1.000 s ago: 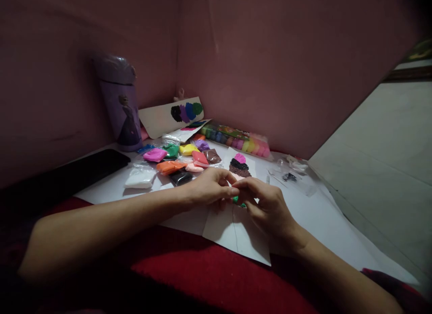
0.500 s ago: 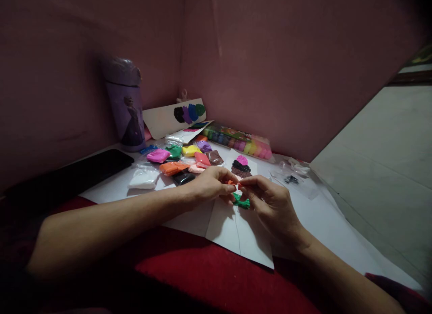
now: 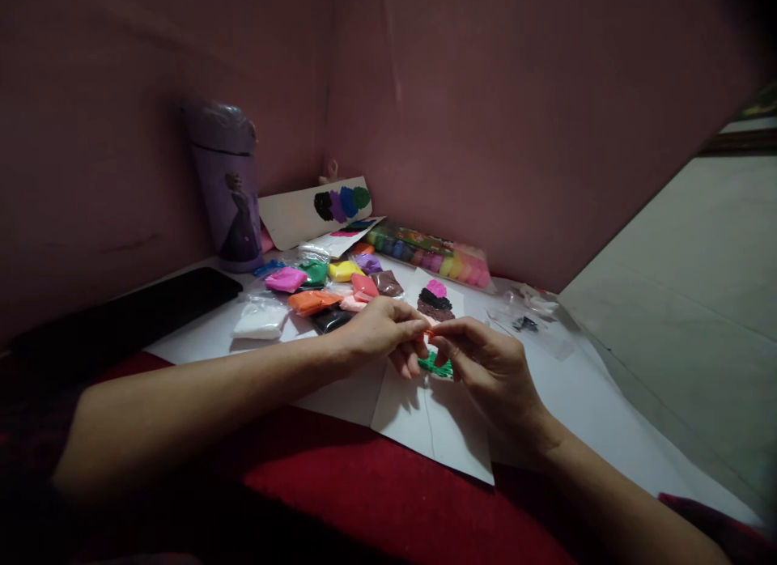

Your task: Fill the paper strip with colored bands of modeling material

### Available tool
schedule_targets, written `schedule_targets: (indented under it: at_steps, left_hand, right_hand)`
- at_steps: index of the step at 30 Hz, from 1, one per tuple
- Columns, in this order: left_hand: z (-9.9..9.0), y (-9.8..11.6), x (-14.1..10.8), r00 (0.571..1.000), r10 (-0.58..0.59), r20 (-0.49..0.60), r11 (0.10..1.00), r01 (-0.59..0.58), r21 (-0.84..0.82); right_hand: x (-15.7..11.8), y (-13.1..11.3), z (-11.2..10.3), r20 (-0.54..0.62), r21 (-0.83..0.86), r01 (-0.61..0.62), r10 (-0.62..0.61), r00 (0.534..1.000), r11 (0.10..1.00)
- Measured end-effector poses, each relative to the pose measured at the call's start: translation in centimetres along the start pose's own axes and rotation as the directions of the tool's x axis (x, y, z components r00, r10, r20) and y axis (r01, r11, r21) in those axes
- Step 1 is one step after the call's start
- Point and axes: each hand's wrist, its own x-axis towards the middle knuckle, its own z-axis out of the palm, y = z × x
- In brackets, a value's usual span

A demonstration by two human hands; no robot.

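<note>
A small bit of orange modelling clay [image 3: 428, 334] is pinched between the fingertips of my left hand [image 3: 392, 332] and my right hand [image 3: 490, 363]. Both hands are closed on it, their tips nearly touching. Under them lies a white card [image 3: 452, 439] with a drawn line running down it. Textured patches of pink clay [image 3: 434, 289], black clay [image 3: 432, 300] and brown clay [image 3: 438, 310] show on the card beyond my fingers. A green clay patch [image 3: 438, 365] sits just below the fingertips. My hands hide the part of the card between these patches.
Bags of coloured clay, among them an orange bag [image 3: 314, 303] and a white bag [image 3: 260, 319], lie left of the card. Behind are a clear pack of clay [image 3: 425, 253] and a decorated card [image 3: 297, 217]. A purple tumbler [image 3: 234, 201] stands by a black phone-like slab [image 3: 139, 318].
The orange clay has become less visible between my fingertips. The lower fingers of my left hand have shifted slightly, and both hands stay over the card.
</note>
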Motion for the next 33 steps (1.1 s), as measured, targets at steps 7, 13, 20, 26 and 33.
schedule_targets:
  at_steps: [7,13,20,26,33]
  left_hand:
    - [-0.17,-0.31,0.1,0.995,0.044,0.093,0.999,-0.046,0.023]
    - [-0.04,-0.1,0.04,0.998,0.004,0.067,1.0,-0.003,-0.025]
    - [-0.07,0.17,-0.14,1.0,0.006,0.012,1.0,-0.006,-0.005]
    - [-0.22,0.13,-0.14,0.998,0.013,0.061,0.998,-0.016,0.052]
    - [0.07,0.02,-0.07,0.993,0.037,0.108,0.993,-0.049,0.111]
  right_hand:
    - [-0.04,-0.39,-0.07,0.009,0.047,-0.026,0.026,1.0,0.999]
    - [-0.11,-0.36,0.0,0.003,0.07,-0.017,0.017,1.0,0.997]
    - [0.03,-0.69,-0.27,-0.011,-0.003,0.047,-0.047,0.999,0.999]
    - [0.12,-0.69,-0.15,-0.017,-0.053,0.075,-0.076,0.997,0.996]
    - [0.0,-0.95,-0.15,0.043,-0.163,0.152,-0.147,0.988,0.975]
